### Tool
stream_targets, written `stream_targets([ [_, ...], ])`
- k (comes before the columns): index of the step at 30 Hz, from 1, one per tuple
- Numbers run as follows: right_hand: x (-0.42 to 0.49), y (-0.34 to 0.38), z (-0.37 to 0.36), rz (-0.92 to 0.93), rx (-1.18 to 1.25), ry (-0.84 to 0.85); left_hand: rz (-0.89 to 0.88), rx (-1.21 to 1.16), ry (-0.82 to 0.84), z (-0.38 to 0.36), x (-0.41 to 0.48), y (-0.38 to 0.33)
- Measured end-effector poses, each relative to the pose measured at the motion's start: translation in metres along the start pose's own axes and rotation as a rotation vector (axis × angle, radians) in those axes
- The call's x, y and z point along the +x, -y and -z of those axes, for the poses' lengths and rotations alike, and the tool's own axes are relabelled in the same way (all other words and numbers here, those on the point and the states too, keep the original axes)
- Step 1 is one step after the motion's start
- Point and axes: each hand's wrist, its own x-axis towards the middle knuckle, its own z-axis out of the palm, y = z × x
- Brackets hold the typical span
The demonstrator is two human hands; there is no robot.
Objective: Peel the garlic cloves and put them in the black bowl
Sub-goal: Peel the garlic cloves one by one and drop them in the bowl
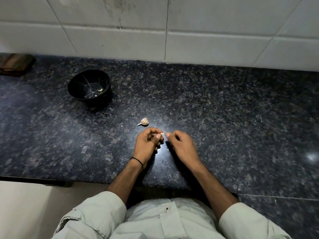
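Speckled dark granite counter (224,109); white tiled wall (120,23) behind; brown wooden block (15,64) far left

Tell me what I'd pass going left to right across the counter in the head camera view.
Brown block → black bowl → loose garlic piece → pinched clove → right hand

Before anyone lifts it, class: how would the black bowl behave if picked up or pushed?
The black bowl shows pale cracks and a notched rim, so it is probably fragile. Nearly empty, it would likely slide easily on the polished counter.
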Motion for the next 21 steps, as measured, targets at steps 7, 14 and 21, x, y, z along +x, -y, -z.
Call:
stream_targets([
  [7, 0.0013, -0.0032, -0.0042, -0.02, 0.168, 0.037, -0.036, 0.035, -0.008, 0.0003, 0.0005, 0.0017],
  [14, 0.0008, 0.0005, -0.0054, -0.084, 0.243, 0.013, -0.059, 0.03, 0.011, -0.0006, -0.0015, 0.0011],
  [21, -0.0032, 0.0055, -0.0015, -0.099, 0.273, 0.018, -0.062, -0.024, 0.011, -0.0029, -0.0029, 0.0022],
])
